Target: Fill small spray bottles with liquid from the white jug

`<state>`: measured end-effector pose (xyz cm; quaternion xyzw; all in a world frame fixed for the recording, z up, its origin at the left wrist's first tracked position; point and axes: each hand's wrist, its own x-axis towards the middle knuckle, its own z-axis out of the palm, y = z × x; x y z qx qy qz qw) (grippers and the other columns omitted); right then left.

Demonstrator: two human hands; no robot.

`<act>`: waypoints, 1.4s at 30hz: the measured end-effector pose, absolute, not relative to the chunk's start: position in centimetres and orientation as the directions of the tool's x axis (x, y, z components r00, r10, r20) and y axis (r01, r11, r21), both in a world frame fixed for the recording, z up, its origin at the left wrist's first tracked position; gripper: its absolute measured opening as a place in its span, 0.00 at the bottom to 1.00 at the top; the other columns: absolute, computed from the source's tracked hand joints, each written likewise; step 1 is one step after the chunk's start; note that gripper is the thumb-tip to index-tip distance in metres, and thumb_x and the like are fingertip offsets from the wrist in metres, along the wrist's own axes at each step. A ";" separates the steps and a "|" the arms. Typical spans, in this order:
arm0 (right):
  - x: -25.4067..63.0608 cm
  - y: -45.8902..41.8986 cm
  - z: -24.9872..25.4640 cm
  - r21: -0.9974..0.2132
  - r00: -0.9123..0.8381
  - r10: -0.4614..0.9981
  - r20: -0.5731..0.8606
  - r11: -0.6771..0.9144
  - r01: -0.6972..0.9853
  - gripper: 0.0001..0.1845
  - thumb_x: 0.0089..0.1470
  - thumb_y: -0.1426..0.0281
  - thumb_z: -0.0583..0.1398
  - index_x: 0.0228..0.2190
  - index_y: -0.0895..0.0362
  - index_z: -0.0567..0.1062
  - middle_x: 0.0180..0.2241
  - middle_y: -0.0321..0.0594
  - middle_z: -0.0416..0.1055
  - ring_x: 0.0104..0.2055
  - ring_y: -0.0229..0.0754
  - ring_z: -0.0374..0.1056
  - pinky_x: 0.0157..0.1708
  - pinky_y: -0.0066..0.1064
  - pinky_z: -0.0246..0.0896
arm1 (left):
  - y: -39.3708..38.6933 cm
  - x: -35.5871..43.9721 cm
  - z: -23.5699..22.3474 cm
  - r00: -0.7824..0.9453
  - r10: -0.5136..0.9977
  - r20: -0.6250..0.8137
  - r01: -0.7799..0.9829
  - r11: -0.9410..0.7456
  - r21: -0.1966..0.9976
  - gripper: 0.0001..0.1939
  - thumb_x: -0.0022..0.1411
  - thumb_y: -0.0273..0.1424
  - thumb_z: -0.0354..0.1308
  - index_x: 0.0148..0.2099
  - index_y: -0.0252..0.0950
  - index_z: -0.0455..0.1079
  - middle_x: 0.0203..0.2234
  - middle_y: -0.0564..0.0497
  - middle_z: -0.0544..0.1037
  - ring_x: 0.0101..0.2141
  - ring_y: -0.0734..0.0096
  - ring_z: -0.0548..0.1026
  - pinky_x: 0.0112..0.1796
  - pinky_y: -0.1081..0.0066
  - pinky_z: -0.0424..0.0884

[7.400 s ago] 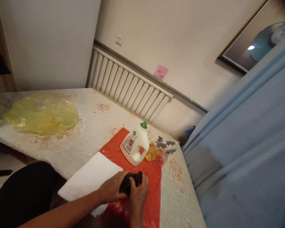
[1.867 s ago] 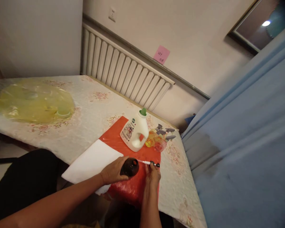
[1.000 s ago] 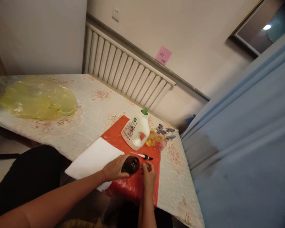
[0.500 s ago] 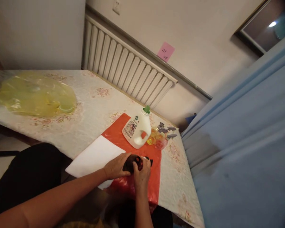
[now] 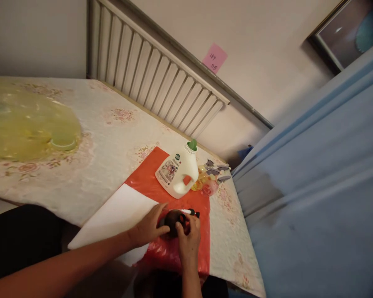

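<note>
A floral cloth covers the tabletop [image 5: 105, 136], a red sheet [image 5: 146, 176] on it — beyond run a radiator [image 5: 155, 74] and a blue curtain [image 5: 313, 165]. Over the red sheet, the left hand [image 5: 149, 225] curls partly open round the dark bottle [image 5: 171, 223]; the right hand's [image 5: 189, 236] fingers pinch near its mouth, their exact grip unclear.

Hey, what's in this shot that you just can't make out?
- Dark bottle, far-left side: head view, behind the left hand.
- Anything inside the right hand: head view, its own fingers hide it.
- Yellow bag, left end: head view, cut off by the edge.
- White jug, label's small print: head view, too small.
</note>
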<state>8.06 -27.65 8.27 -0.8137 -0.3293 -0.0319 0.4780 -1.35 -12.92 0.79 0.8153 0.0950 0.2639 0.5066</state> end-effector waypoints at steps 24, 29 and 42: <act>7.9 -26.8 10.4 -0.667 0.785 0.559 0.267 -0.481 0.569 0.15 0.45 0.68 0.65 0.38 0.52 0.81 0.37 0.40 0.75 0.39 0.47 0.68 0.40 0.36 0.64 | -8.8 -2.9 1.7 0.910 0.270 0.316 -0.148 -0.501 0.853 0.23 0.54 0.23 0.54 0.53 0.40 0.68 0.50 0.46 0.75 0.52 0.57 0.71 0.55 0.57 0.66; 7.7 -26.5 10.7 -0.653 0.784 0.560 0.269 -0.492 0.576 0.15 0.46 0.67 0.64 0.39 0.53 0.80 0.37 0.41 0.75 0.37 0.46 0.68 0.39 0.36 0.63 | -8.9 -2.8 1.5 0.908 0.286 0.307 -0.134 -0.495 0.858 0.24 0.53 0.22 0.55 0.54 0.39 0.67 0.51 0.45 0.74 0.53 0.56 0.71 0.56 0.55 0.66; 8.0 -25.2 10.6 -0.638 0.798 0.552 0.241 -0.529 0.559 0.16 0.48 0.64 0.62 0.39 0.55 0.79 0.38 0.42 0.75 0.33 0.45 0.68 0.36 0.36 0.63 | -8.8 -3.4 2.7 0.923 0.268 0.278 -0.122 -0.481 0.868 0.27 0.51 0.21 0.56 0.55 0.35 0.66 0.52 0.43 0.73 0.53 0.55 0.69 0.57 0.57 0.64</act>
